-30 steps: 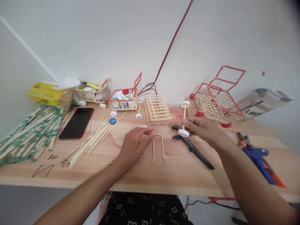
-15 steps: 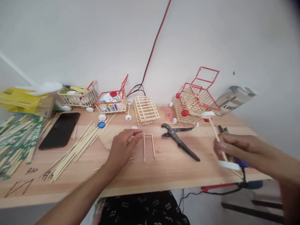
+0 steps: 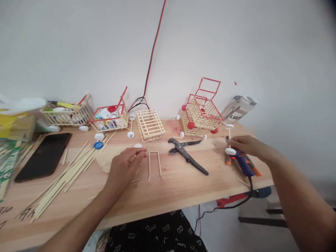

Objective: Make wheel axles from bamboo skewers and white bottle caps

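- While the right hand pinches a stick axle with a white cap at each end, it sits near the blue glue gun, at the table's right.
- The left hand has thumb and forefinger close together beside the U-shaped stick frame; whether they hold anything, I cannot tell.
- Black pliers lie between the hands, a stick cage behind.

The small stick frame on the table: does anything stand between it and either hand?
Yes: black pliers lie between the right hand, which holds a wheeled stick, and the stick frame. Between the left hand and the frame, nothing visible stands; they are close together.
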